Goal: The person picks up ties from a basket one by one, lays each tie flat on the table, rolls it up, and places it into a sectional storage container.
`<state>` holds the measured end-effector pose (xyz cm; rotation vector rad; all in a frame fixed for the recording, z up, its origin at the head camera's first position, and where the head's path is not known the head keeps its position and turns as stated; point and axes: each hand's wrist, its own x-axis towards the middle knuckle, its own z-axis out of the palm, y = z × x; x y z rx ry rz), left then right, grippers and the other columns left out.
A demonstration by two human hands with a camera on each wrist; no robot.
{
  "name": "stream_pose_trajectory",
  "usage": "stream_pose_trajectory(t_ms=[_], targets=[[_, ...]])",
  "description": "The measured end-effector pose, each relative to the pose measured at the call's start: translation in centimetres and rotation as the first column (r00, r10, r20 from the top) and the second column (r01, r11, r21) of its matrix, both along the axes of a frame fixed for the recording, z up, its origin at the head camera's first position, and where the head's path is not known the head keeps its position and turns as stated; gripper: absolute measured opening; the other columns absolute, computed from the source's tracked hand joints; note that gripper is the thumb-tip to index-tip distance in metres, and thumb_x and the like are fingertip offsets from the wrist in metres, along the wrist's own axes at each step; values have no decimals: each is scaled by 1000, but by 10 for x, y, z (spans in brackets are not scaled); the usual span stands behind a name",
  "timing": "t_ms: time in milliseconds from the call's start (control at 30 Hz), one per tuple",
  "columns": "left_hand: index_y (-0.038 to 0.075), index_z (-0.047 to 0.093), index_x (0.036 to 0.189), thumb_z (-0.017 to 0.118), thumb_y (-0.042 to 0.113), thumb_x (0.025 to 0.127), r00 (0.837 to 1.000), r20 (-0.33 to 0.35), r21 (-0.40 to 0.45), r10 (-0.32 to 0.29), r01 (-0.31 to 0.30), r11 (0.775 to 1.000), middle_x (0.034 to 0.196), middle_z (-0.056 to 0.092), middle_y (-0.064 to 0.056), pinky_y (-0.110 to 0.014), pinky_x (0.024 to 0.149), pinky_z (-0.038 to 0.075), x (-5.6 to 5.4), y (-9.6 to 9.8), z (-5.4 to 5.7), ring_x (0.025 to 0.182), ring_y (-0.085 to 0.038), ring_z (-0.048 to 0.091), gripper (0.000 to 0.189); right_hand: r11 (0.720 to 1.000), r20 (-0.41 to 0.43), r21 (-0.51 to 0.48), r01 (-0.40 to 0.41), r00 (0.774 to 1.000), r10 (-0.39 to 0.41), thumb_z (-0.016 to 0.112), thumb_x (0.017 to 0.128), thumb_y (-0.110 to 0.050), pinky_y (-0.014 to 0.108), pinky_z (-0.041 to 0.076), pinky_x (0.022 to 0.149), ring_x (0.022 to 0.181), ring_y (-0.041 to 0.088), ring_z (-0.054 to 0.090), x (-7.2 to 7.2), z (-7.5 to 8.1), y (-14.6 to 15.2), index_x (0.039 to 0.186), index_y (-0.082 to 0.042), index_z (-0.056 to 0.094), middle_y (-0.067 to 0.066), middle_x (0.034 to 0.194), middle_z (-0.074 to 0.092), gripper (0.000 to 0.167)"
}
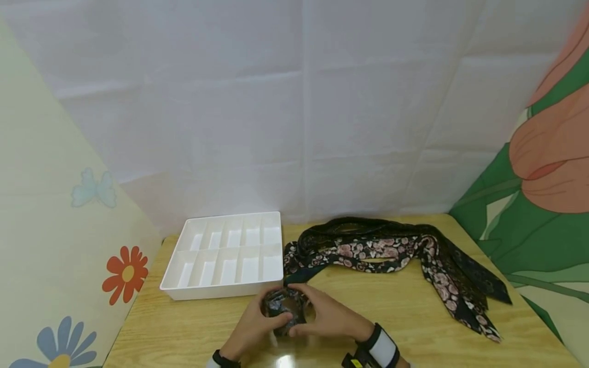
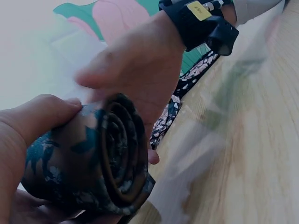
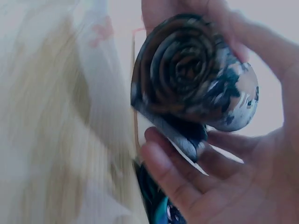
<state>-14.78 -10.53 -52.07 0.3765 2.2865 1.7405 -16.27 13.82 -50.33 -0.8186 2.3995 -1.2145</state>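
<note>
A dark floral necktie (image 1: 282,306), wound into a spiral roll, is between both hands just in front of the white tray. My left hand (image 1: 257,319) grips it, thumb (image 2: 51,112) on top and fingers beneath, as the left wrist view shows. From the other side my right hand (image 1: 333,314) curves round the roll, its fingers (image 3: 173,177) under a short flap (image 3: 173,133) of cloth that sticks out from the roll. Some of the right palm is hidden behind the roll in the left wrist view.
A white tray (image 1: 222,292) with several compartments stands at the back left. Right of it lie several long dark neckties, among them a rose-patterned one (image 1: 382,250), draped across the wooden table (image 1: 395,301). A white sheet (image 1: 294,112) hangs behind.
</note>
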Motion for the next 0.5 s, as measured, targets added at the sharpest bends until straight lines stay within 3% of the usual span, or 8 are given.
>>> stream_pose_trajectory(t_ms=[167,333,500], targets=[[12,56,149,88,35,88,999,31,6,27,-27,1000,148,59,-16,-50,106,50,-1,2,5,132,-32,59,72,997,4,-65,37,999,-36,80,93,-48,41,57,98,117,21,68,-2,2,0,160,-9,42,12,147,60,87],[16,58,148,89,39,86,998,17,-31,56,-55,998,151,58,-15,-58,109,50,-2,3,10,138,-38,56,72,992,-23,-111,53,998,-56,83,93,-42,35,58,95,112,17,70,-3,4,-2,157,-8,46,13,149,59,81],[14,60,140,89,36,86,996,-38,-60,81,-83,995,139,65,-14,-45,98,56,-7,0,17,124,-31,64,65,987,-31,-155,48,998,-53,79,96,-40,36,58,95,112,18,69,-6,7,-6,158,-10,44,10,143,62,77]])
